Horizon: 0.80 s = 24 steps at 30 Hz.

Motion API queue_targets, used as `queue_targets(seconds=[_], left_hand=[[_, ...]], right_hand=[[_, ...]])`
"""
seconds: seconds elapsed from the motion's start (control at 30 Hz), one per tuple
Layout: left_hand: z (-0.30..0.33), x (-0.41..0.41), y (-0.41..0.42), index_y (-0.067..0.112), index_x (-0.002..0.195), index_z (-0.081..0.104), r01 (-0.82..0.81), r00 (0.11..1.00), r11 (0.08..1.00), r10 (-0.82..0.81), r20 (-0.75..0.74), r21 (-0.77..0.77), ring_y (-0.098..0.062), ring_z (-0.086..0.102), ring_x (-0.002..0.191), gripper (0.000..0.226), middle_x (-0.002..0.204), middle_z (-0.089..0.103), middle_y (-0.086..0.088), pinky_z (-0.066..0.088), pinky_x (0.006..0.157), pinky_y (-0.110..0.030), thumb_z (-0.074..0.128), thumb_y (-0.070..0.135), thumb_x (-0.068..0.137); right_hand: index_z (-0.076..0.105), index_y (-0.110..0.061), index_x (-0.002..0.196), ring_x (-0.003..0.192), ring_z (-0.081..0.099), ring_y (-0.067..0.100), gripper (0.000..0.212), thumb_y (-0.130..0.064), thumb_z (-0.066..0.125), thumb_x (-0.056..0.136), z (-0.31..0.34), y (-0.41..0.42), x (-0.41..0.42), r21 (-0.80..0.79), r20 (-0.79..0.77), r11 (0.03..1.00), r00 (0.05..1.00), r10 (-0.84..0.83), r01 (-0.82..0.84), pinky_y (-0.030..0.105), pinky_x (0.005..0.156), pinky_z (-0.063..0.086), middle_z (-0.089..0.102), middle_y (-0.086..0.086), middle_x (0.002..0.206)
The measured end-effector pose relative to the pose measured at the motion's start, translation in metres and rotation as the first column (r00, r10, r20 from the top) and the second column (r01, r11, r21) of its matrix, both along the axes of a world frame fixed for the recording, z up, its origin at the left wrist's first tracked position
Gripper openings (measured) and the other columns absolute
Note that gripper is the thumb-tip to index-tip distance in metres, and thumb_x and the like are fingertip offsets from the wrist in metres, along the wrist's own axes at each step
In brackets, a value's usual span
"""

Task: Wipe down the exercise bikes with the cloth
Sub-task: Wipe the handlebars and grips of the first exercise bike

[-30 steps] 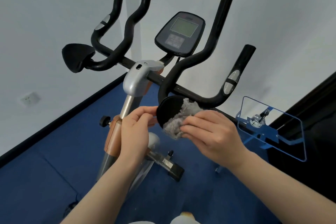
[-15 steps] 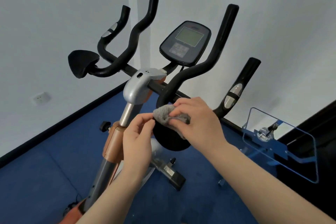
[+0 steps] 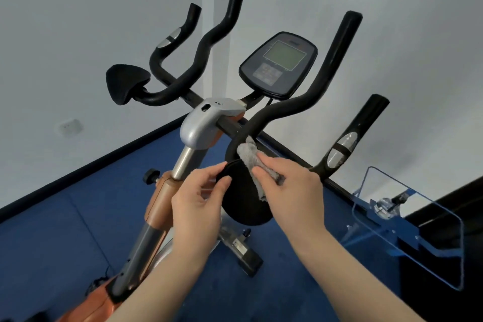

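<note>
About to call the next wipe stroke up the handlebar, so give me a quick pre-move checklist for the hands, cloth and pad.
1. Cloth in the right hand: ok, fingers press it down.
2. Cloth contact: ok, it lies where the elbow pad meets the handlebar.
3. Pad steadied: ok, left hand pinches its edge.
4. Path up the bar: ok, nothing on it.
5. Console clear of the hands: ok.
6. Pad fully clean: cannot tell.

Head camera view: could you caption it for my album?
Right hand presses a grey cloth on the bike's elbow pad, steadied by the left hand.
</note>
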<state>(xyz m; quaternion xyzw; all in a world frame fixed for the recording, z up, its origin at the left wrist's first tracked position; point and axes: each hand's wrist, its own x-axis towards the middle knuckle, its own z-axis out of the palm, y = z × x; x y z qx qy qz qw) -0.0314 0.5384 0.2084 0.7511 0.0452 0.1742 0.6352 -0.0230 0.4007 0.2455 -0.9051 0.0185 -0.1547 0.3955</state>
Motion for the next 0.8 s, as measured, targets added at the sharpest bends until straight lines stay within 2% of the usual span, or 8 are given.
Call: queue_targets(seconds=[0.23, 0.3, 0.37, 0.43, 0.57, 0.67, 0.73, 0.8], left_hand=[[-0.006, -0.001, -0.006, 0.044, 0.098, 0.068, -0.066, 0.998, 0.998, 0.066, 0.025, -0.011, 0.001, 0.064, 0.086, 0.029, 0.092, 0.068, 0.022, 0.047, 0.074, -0.006, 0.07, 0.019, 0.083], [-0.005, 0.0, -0.003, 0.043, 0.097, 0.068, -0.057, 0.997, 0.998, 0.055, 0.044, 0.03, 0.003, 0.063, 0.086, 0.03, 0.09, 0.068, 0.024, 0.045, 0.073, -0.004, 0.072, 0.017, 0.082], [-0.003, 0.0, 0.0, 0.044, 0.096, 0.068, -0.034, 0.998, 0.999, 0.032, 0.059, 0.03, 0.003, 0.064, 0.085, 0.033, 0.09, 0.068, 0.025, 0.045, 0.074, -0.004, 0.071, 0.015, 0.081], [-0.003, 0.001, 0.0, 0.045, 0.096, 0.068, -0.018, 0.998, 1.0, 0.018, 0.052, -0.008, 0.001, 0.066, 0.086, 0.035, 0.091, 0.069, 0.024, 0.046, 0.075, -0.006, 0.07, 0.013, 0.083], [-0.002, 0.0, -0.01, 0.05, 0.098, 0.062, -0.048, 0.998, 0.997, 0.044, 0.052, 0.065, 0.002, 0.061, 0.095, 0.034, 0.098, 0.065, 0.023, 0.045, 0.08, -0.006, 0.066, 0.019, 0.086], [0.007, 0.008, -0.019, 0.047, 0.102, 0.058, -0.042, 0.995, 0.981, 0.025, 0.092, 0.189, 0.005, 0.056, 0.104, 0.027, 0.103, 0.06, 0.024, 0.045, 0.082, -0.012, 0.063, 0.026, 0.086], [0.014, 0.019, -0.027, 0.045, 0.099, 0.056, -0.038, 0.994, 0.967, 0.01, 0.11, 0.252, 0.004, 0.054, 0.103, 0.018, 0.101, 0.058, 0.025, 0.042, 0.084, -0.018, 0.058, 0.032, 0.087], [0.021, 0.032, -0.036, 0.041, 0.096, 0.057, -0.064, 0.99, 0.94, 0.017, 0.141, 0.334, 0.002, 0.053, 0.096, 0.011, 0.095, 0.058, 0.023, 0.043, 0.081, -0.024, 0.054, 0.035, 0.088]], right_hand=[[0.07, -0.035, 0.106, 0.072, 0.064, -0.004, 0.028, -0.032, 0.072, 0.079, -0.002, -0.018, -0.032, 0.057, -0.05, 0.995, 0.995, -0.081, 0.084, 0.005, 0.06, 0.049, 0.061, -0.027, 0.059], [0.071, -0.037, 0.103, 0.073, 0.064, -0.009, 0.027, -0.037, 0.073, 0.076, 0.005, -0.027, -0.039, 0.007, -0.081, 0.999, 0.996, -0.046, 0.047, 0.006, 0.062, 0.051, 0.065, -0.028, 0.066], [0.071, -0.043, 0.098, 0.072, 0.064, -0.009, 0.025, -0.043, 0.073, 0.073, 0.013, -0.034, -0.036, -0.026, -0.092, 0.999, 0.995, -0.039, 0.036, 0.017, 0.067, 0.056, 0.069, -0.028, 0.073], [0.071, -0.042, 0.099, 0.077, 0.065, -0.006, 0.024, -0.041, 0.072, 0.075, 0.018, -0.032, -0.022, -0.022, -0.016, 0.998, 0.998, -0.062, 0.061, 0.024, 0.069, 0.058, 0.071, -0.025, 0.082], [0.068, -0.033, 0.113, 0.1, 0.06, 0.003, 0.028, -0.03, 0.067, 0.085, 0.011, -0.004, -0.004, -0.078, 0.041, 0.996, 0.998, 0.049, -0.045, 0.02, 0.082, 0.049, 0.068, -0.018, 0.109], [0.07, -0.037, 0.108, 0.095, 0.06, -0.008, 0.026, -0.034, 0.069, 0.082, 0.0, -0.019, -0.022, 0.035, 0.012, 0.999, 0.999, 0.03, -0.031, 0.005, 0.079, 0.044, 0.069, -0.026, 0.098], [0.071, -0.041, 0.103, 0.085, 0.062, -0.014, 0.024, -0.045, 0.067, 0.079, 0.007, -0.042, -0.029, 0.09, -0.039, 0.994, 0.998, 0.058, -0.054, 0.005, 0.071, 0.046, 0.07, -0.032, 0.085], [0.071, -0.041, 0.101, 0.084, 0.063, -0.012, 0.025, -0.049, 0.065, 0.078, 0.021, -0.062, -0.02, 0.074, 0.034, 0.996, 0.998, 0.052, -0.055, 0.008, 0.069, 0.048, 0.07, -0.031, 0.086]])
